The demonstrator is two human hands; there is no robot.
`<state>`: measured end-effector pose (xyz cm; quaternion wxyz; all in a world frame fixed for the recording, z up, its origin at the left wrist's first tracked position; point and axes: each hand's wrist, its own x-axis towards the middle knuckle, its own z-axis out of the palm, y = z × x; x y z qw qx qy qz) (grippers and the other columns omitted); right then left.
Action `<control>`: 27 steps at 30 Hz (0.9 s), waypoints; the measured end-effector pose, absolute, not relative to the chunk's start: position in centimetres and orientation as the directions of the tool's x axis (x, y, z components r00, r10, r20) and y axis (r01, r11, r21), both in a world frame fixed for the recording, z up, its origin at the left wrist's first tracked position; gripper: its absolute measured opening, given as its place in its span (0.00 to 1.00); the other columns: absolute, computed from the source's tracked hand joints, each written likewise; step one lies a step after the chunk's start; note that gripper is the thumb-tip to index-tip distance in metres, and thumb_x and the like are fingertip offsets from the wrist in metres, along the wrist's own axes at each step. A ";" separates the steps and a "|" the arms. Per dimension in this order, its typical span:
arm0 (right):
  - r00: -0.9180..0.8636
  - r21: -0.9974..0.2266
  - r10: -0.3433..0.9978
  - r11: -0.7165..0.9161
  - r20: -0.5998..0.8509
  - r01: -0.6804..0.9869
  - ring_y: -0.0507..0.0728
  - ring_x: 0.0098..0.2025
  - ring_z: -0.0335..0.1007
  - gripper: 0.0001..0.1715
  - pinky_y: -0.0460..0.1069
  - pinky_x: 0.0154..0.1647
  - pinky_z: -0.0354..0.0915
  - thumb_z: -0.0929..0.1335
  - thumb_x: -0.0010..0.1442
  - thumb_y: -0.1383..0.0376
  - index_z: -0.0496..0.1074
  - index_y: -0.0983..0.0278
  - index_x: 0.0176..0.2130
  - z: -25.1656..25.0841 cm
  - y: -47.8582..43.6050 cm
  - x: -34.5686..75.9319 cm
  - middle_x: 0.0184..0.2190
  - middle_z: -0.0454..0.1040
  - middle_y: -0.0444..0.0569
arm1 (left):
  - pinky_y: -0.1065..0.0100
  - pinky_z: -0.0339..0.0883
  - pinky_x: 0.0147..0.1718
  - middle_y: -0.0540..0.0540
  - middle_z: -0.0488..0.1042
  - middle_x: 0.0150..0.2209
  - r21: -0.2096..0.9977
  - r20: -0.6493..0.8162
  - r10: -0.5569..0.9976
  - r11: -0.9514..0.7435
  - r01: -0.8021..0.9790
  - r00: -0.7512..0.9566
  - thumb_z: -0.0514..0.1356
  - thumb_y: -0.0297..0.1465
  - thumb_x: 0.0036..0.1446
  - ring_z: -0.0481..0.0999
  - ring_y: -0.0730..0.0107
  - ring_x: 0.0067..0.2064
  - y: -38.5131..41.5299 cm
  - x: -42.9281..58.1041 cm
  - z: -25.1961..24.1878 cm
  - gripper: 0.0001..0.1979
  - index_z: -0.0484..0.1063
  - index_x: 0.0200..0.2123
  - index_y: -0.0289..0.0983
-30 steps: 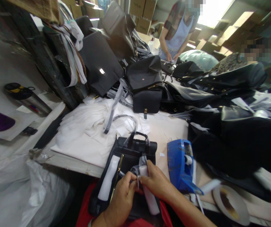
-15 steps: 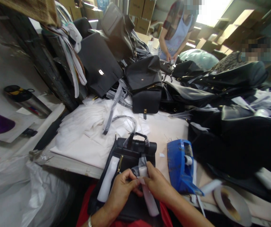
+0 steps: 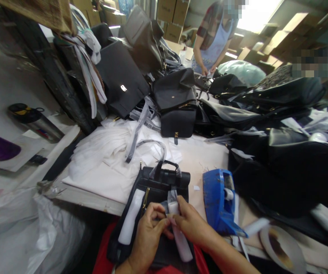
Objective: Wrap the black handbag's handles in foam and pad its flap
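Observation:
A black backpack (image 3: 155,183) lies in front of me, its lower part over red cloth (image 3: 103,239) and its top on the table edge. White foam wrap covers its left strap (image 3: 131,219) and its right strap (image 3: 183,245). My right hand (image 3: 191,220) is closed on the upper part of the right wrapped strap. My left hand (image 3: 151,232) pinches at the inner edge of that strap, thumb and fingers together. What lies between those fingertips is too small to make out. Clear film covers the strap's top and the bag's handle (image 3: 169,163).
A blue tape dispenser (image 3: 213,201) stands right of the backpack, near a tape roll (image 3: 284,247). White wrapping sheets (image 3: 101,152) are piled at the left. Black bags (image 3: 178,121) crowd the back and right. Across the table a person (image 3: 212,42) works with their hands.
My left hand has shifted very slightly at the right strap, fingers still pinched. My right hand keeps its hold. The whole view has moved a little.

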<state>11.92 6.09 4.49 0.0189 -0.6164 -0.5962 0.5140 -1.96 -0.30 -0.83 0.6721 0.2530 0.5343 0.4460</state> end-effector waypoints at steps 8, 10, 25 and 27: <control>-0.249 -0.674 0.758 -0.317 -0.602 0.667 0.53 0.31 0.61 0.09 0.47 0.30 0.54 0.64 0.53 0.69 0.58 0.61 0.35 3.8 6.0 12.2 0.28 0.61 0.41 | 0.73 0.66 0.27 0.51 0.76 0.23 0.848 -0.481 0.876 0.475 -0.236 0.036 0.62 0.35 0.59 0.78 0.68 0.25 -0.7 -2.0 -0.6 0.08 0.66 0.36 0.38; -0.246 -0.689 0.761 -0.337 -0.601 0.641 0.53 0.30 0.60 0.10 0.47 0.29 0.54 0.64 0.52 0.69 0.58 0.61 0.35 3.6 6.0 12.2 0.27 0.61 0.40 | 0.73 0.66 0.27 0.51 0.76 0.22 0.860 -0.462 0.886 0.460 -0.223 0.043 0.61 0.36 0.60 0.78 0.67 0.25 -0.5 -2.1 -0.5 0.09 0.67 0.35 0.38; -0.242 -0.765 0.763 -0.457 -0.599 0.454 0.55 0.36 0.64 0.08 0.48 0.36 0.60 0.64 0.59 0.60 0.62 0.63 0.36 4.0 5.3 11.9 0.30 0.67 0.43 | 0.74 0.64 0.23 0.51 0.75 0.20 0.859 -0.458 0.882 0.472 -0.198 0.111 0.63 0.38 0.57 0.76 0.67 0.21 0.1 -2.1 -0.6 0.13 0.65 0.29 0.38; -0.242 -0.768 0.765 -0.457 -0.597 0.449 0.56 0.38 0.66 0.14 0.49 0.38 0.62 0.63 0.61 0.54 0.63 0.63 0.36 4.3 5.4 12.0 0.31 0.67 0.44 | 0.74 0.63 0.22 0.51 0.75 0.19 0.855 -0.463 0.879 0.477 -0.202 0.117 0.64 0.38 0.57 0.76 0.67 0.21 0.2 -2.1 -0.7 0.13 0.64 0.28 0.38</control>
